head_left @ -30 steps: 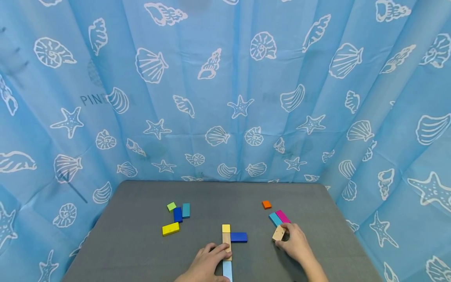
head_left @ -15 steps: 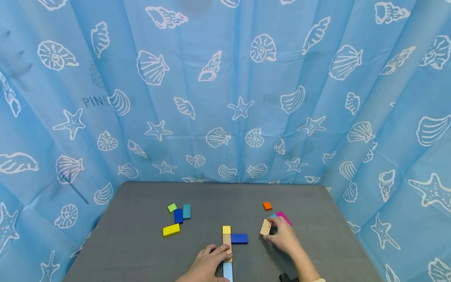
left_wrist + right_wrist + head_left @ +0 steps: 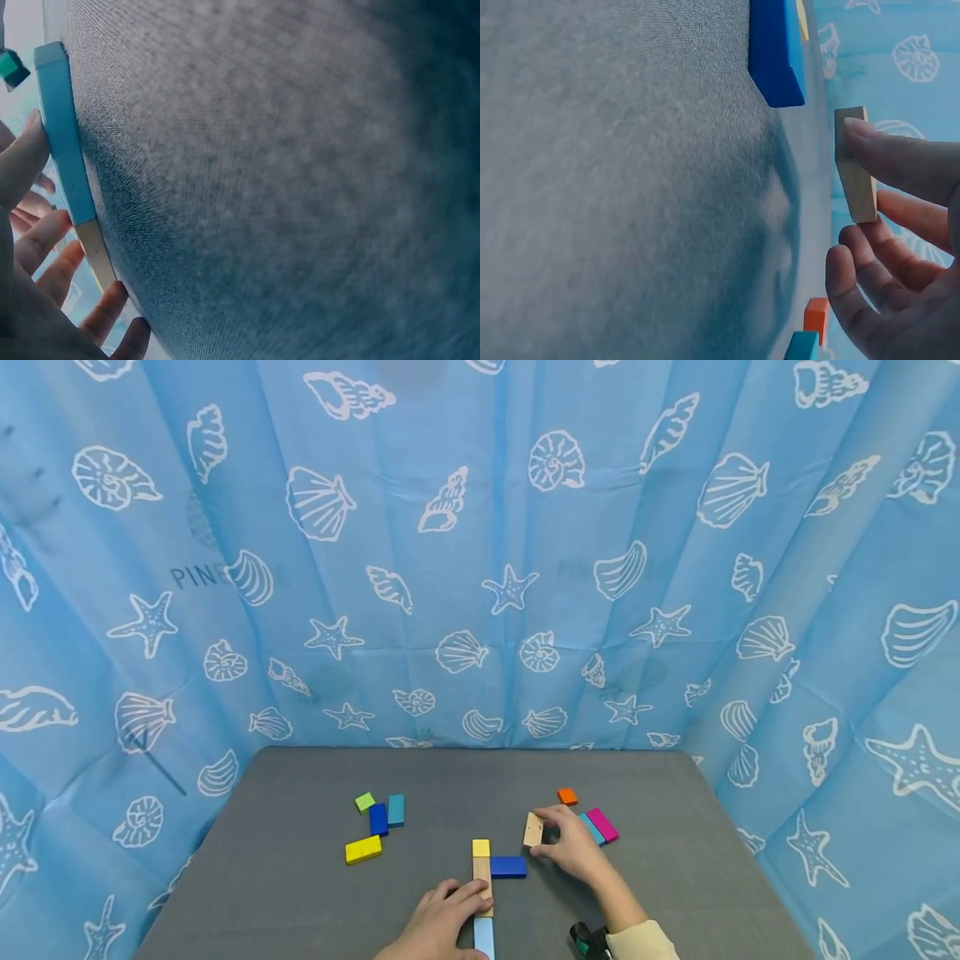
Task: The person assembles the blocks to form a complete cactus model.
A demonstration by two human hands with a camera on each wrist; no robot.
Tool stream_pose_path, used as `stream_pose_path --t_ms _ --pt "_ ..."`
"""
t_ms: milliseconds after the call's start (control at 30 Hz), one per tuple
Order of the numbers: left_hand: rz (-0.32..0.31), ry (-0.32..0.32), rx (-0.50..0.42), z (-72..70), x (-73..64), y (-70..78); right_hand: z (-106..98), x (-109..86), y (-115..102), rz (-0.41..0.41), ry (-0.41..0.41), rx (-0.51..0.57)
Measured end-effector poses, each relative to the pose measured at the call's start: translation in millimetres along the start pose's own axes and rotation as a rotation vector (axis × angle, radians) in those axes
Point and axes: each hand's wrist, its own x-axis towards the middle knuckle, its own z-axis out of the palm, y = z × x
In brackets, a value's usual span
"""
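My right hand [image 3: 573, 847] pinches a natural wood block [image 3: 533, 830] between thumb and fingers, above and right of the row. In the right wrist view the held block [image 3: 858, 184] is off the cloth, near the blue block [image 3: 774, 52]. The row runs from a small yellow block [image 3: 481, 848] through a wooden block [image 3: 481, 867] to a light-blue block [image 3: 483, 935]. A blue block [image 3: 508, 867] juts from its right side. My left hand [image 3: 438, 922] rests at the row, fingertips on the wooden block and thumb by the light-blue one, as the left wrist view shows.
Left on the grey table [image 3: 300, 910] lie a green block [image 3: 364, 802], a blue block [image 3: 378, 819], a teal block [image 3: 396, 810] and a yellow block [image 3: 363, 850]. At right are orange [image 3: 567, 797], magenta [image 3: 602, 825] and partly hidden light-blue [image 3: 592, 829] blocks. A shell-patterned curtain [image 3: 510, 677] hangs behind.
My right hand has carried the wood block leftward and slightly away from me, from beside the magenta and light-blue blocks toward the row. My left hand has stayed in place.
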Motion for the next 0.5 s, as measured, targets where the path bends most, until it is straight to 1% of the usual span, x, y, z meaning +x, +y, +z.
stream_pose_path --t_ms 133,233,400,500 --pt "0.003 0.0 0.005 -1.0 -2.1 1.2 6.7 6.9 0.3 -0.035 -0.014 -0.026" --pt "-0.003 -0.006 0.0 -2.0 -3.9 2.7 10.8 10.6 1.8 -0.058 -0.044 -0.018" --pt "-0.031 -0.015 -0.014 -3.5 -3.3 5.5 15.5 13.6 3.1 -0.084 -0.103 0.001" --pt "-0.029 -0.012 -0.016 -3.5 -2.4 5.1 16.4 14.8 2.4 -0.092 -0.131 0.006"
